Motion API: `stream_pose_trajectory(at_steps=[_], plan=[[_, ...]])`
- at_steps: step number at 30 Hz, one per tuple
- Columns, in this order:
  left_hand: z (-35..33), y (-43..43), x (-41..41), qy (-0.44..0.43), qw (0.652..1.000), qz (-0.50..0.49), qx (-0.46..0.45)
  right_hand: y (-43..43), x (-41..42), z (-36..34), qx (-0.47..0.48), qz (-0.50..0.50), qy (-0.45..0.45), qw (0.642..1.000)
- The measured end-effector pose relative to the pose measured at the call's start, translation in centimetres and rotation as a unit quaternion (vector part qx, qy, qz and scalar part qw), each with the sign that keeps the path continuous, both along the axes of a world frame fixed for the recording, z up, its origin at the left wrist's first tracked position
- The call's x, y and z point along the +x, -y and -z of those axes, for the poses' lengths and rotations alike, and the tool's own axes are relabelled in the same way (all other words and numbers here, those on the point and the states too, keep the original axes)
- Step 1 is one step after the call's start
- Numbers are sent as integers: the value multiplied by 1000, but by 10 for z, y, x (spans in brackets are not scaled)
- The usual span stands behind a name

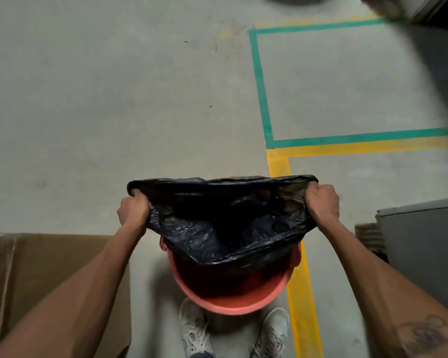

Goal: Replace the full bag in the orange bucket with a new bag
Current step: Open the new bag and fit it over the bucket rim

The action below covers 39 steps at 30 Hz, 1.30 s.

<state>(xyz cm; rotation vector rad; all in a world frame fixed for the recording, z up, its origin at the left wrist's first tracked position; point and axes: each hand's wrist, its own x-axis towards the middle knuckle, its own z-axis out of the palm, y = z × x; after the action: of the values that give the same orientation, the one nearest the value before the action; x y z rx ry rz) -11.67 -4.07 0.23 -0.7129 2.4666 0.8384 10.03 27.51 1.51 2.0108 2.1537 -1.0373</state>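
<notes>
Bag [223,218]: stretching left-right above the bucket [233,301], mouth facing upward.
Left hand [133,211]: gripping the rim left of the bucket.
Right hand [322,202]: gripping the rim right of it.

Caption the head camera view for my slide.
Left hand and right hand stretch a black bag open over the orange bucket on the floor.

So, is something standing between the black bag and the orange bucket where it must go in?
Nothing visible does. The left hand and right hand hold the black bag open by its rim, directly over the orange bucket. The near part of the bucket's inside shows nothing in it; the bag hides the rest.
</notes>
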Motion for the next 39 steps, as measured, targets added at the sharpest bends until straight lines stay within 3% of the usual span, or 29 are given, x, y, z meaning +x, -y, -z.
stream_pose_trajectory(at_steps=[12,21,28,32,35,39], plan=[[36,-11,-57,43,986,132,-90,-28,-55,29,-7,3,87,996],[61,16,-37,100,950,235,-177,-26,-25,67,-19,-36,179,983],[52,50,29,91,974,200,-48,19,36,76,-55,-65,180,980],[50,67,68,89,975,201,-41,32,68,84,-61,-53,186,979],[45,64,78,53,983,175,-6,30,67,80,-10,-43,122,992],[41,50,58,-80,988,131,28,24,36,59,80,-65,0,995]])
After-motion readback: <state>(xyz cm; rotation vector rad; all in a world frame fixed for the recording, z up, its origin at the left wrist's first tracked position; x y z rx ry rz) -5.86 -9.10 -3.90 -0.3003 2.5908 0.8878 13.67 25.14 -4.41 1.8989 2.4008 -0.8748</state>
